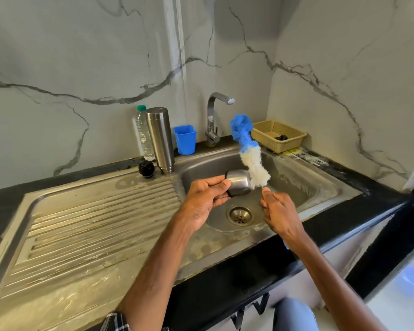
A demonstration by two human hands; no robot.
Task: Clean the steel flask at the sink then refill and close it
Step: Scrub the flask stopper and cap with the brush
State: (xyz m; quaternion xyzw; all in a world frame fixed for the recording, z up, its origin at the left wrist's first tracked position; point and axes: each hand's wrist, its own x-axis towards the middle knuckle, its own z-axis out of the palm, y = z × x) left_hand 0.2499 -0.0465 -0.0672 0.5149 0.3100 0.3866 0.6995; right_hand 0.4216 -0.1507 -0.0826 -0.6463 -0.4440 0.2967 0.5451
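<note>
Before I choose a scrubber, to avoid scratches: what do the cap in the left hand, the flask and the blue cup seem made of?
The cap: brushed stainless steel by its look, dull grey sheen with soft reflections. The flask: likely the same, satin silver with long vertical highlights. The blue cup: probably plastic, opaque, matte, evenly coloured.

Blue/white brush [248, 149], blue cup [185, 139], beige basket [268, 134]

No legible text anywhere, yellow sticker [292, 151] on counter [380, 201] unreadable
</note>
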